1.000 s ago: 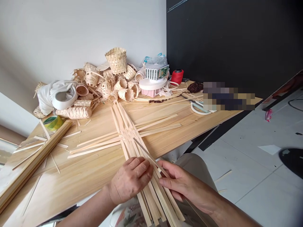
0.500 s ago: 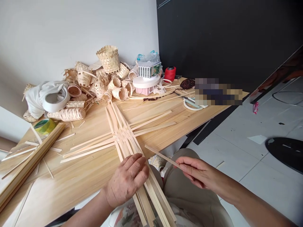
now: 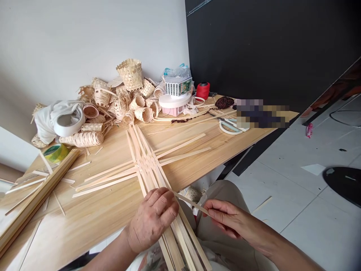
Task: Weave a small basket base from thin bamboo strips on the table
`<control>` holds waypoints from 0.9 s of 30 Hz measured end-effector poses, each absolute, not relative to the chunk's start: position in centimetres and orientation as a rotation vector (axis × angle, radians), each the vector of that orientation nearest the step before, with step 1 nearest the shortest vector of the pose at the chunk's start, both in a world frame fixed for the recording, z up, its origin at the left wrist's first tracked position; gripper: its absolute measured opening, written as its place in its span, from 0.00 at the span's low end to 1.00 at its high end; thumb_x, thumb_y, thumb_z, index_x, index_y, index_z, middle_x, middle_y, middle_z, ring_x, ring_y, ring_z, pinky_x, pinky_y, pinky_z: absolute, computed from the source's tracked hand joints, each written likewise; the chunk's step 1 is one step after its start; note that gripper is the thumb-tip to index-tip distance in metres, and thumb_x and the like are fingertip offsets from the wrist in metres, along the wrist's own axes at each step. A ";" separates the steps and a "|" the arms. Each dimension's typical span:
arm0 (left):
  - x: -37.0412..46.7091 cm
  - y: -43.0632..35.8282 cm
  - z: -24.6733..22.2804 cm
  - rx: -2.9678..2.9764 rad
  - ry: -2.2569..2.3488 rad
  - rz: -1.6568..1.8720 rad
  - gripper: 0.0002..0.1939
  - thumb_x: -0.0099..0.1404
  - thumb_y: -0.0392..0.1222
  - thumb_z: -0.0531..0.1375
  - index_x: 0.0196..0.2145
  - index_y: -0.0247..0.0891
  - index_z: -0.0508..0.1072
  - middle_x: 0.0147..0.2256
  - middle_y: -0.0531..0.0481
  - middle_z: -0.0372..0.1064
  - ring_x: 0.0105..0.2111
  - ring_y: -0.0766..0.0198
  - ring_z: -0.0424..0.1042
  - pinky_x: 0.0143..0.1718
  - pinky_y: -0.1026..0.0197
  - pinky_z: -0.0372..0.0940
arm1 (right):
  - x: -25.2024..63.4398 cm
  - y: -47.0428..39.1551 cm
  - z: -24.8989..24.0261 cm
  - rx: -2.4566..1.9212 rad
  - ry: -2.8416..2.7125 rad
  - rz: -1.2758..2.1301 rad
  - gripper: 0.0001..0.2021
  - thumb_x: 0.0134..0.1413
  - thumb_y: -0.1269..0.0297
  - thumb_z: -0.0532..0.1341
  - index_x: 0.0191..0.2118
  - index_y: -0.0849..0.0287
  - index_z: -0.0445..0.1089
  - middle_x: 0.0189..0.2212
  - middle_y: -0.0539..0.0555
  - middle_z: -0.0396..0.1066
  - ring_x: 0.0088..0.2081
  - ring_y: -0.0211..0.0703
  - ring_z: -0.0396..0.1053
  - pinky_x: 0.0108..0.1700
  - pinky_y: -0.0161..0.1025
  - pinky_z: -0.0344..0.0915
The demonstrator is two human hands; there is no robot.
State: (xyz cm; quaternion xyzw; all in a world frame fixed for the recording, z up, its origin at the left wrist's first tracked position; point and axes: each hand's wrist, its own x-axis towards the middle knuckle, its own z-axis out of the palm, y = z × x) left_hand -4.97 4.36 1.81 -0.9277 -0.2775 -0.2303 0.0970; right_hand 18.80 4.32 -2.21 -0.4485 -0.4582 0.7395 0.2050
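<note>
Strip of narrow pale wood (image 3: 193, 203), pinched by the right hand (image 3: 225, 218): its far end, free half a second earlier, now reaches the left hand (image 3: 153, 218), clasped round a cross-shaped pale-wood weave (image 3: 148, 163) overhanging the light-brown wooden counter (image 3: 109, 207); apparently not yet interlaced.

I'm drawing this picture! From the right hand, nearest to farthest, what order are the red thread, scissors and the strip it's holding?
1. Strip: in the right hand.
2. Scissors: beyond the hand, on the table.
3. Red thread: farther back, by the black wall.
</note>
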 end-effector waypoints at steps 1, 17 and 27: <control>-5.0 4.4 1.8 -2.747 -0.825 -0.687 0.08 0.63 0.30 0.49 0.38 0.29 0.66 0.40 0.42 0.65 0.44 0.57 0.60 0.43 0.55 0.63 | 18.8 4.3 -2.4 -1.228 -1.245 2.071 0.19 0.49 0.46 0.56 0.30 0.60 0.61 0.18 0.44 0.50 0.18 0.27 0.43 0.19 0.32 0.35; -4.8 4.2 0.0 -2.670 -1.090 -0.965 0.09 0.59 0.26 0.52 0.37 0.34 0.63 0.39 0.44 0.59 0.44 0.59 0.58 0.40 0.58 0.62 | 18.4 4.6 -4.4 -0.920 -1.037 2.294 0.16 0.47 0.51 0.61 0.30 0.61 0.61 0.17 0.43 0.53 0.17 0.25 0.43 0.18 0.31 0.35; -5.0 4.2 0.5 -2.671 -1.140 -1.169 0.13 0.58 0.23 0.50 0.38 0.35 0.62 0.41 0.44 0.57 0.46 0.59 0.60 0.43 0.58 0.63 | 18.0 5.0 -4.9 -0.755 -1.000 2.379 0.15 0.46 0.55 0.63 0.28 0.62 0.60 0.18 0.44 0.58 0.17 0.26 0.52 0.19 0.31 0.40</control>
